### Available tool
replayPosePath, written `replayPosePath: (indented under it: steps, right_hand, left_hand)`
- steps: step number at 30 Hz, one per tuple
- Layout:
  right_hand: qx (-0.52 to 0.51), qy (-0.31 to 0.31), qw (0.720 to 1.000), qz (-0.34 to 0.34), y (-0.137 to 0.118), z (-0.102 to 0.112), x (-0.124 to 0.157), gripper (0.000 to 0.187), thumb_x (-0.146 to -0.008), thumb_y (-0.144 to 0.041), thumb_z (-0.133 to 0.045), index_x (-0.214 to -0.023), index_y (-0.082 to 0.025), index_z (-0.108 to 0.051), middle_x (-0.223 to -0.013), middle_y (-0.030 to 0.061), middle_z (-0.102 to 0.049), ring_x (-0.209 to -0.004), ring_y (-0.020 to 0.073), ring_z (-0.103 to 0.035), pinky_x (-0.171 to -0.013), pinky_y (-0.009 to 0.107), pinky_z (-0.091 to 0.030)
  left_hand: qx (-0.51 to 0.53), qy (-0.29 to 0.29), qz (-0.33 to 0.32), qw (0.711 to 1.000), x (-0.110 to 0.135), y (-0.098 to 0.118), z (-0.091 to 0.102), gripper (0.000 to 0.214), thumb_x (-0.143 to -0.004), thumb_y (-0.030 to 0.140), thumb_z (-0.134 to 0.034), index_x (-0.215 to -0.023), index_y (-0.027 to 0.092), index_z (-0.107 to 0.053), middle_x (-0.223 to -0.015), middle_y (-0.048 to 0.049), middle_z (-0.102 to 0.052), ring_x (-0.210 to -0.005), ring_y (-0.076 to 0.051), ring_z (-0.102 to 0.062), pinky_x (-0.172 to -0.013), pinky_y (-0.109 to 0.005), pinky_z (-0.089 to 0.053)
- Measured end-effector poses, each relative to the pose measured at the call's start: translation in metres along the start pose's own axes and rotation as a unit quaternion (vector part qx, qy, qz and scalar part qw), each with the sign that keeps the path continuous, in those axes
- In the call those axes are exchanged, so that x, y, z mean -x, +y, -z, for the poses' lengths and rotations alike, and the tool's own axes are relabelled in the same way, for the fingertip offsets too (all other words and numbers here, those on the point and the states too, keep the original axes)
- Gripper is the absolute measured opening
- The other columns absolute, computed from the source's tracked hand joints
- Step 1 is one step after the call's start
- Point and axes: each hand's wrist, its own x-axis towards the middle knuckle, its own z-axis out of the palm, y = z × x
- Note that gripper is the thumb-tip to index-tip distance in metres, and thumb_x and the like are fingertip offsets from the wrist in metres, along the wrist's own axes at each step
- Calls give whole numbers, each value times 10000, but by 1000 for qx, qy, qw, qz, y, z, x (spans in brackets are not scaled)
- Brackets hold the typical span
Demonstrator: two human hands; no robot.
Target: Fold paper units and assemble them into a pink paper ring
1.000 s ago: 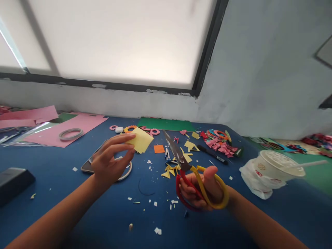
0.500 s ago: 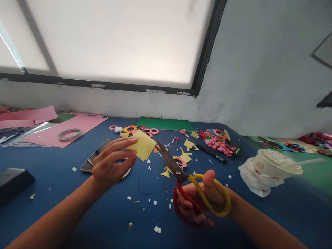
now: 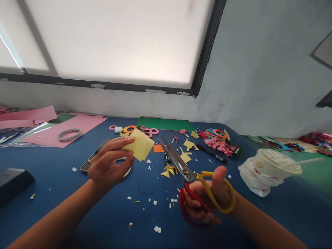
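Between the thumb and fingers of my left hand point(image 3: 109, 160) is a folded piece of yellow paper point(image 3: 140, 145), raised above the blue table. My right hand point(image 3: 204, 197) grips a pair of scissors point(image 3: 178, 162) with one yellow and one red handle, thumb and fingers through the loops. The blades point up and left, slightly parted, with a gap between their tips and the paper. Beyond the blades lie an orange paper square point(image 3: 158, 148) and yellow paper scraps point(image 3: 169, 170). A phone point(image 3: 89, 162) lies partly hidden behind my left hand.
Pink paper sheets point(image 3: 59, 129) bear a roll of tape point(image 3: 70, 134) at the left. A black marker point(image 3: 212, 153) lies near a heap of pink paper pieces point(image 3: 220, 145). A lidded cup point(image 3: 275, 166) with a straw stands at the right. A dark block point(image 3: 15, 185) sits at the left edge.
My right hand has drawn the scissors right and slightly down, widening the gap to the yellow paper. My left hand has shifted slightly left with the paper. More of the orange square shows.
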Motion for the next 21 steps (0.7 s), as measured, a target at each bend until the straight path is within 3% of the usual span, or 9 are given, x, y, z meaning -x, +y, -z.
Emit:
replayPosePath:
  steps: [6, 12, 17, 21]
  right_hand:
    - [42, -1, 999, -27, 4, -6, -1, 882, -466, -947, -175, -752, -147, -410, -636, -8, -418, -408, 47, -379, -256, 154, -317]
    - [14, -18, 999, -28, 7, -5, 0, 910, -463, -946, -82, -746, -148, -414, -635, -8, -418, -401, 45, -371, -242, 157, -314]
    - [3, -28, 999, -36, 7, -4, 0, 910, -458, -948, -95, -739, -146, -421, -621, -12, -419, -413, 47, -378, -246, 152, -318]
    - [-9, -21, 999, -37, 7, -6, 0, 909, -448, -950, -96, -728, -148, -419, -608, -13, -421, -405, 45, -374, -240, 151, -318]
  left_hand:
    - [0, 11, 8, 1000, -2, 1, -2, 169, -692, 125, -680, -802, 226, -602, -949, -8, -688, -815, -183, -670, -672, -339, -584]
    - [6, 21, 8, 1000, -3, 4, -3, 186, -680, 118, -692, -810, 220, -607, -961, -8, -687, -816, -183, -667, -688, -343, -578]
    - [29, 38, 37, 998, -6, 7, -5, 191, -707, 94, -660, -847, 214, -611, -947, -6, -679, -853, -180, -658, -721, -337, -570]
    - [27, 38, 19, 999, -6, 7, -5, 185, -700, 104, -660, -834, 221, -610, -951, 15, -682, -834, -171, -662, -692, -323, -579]
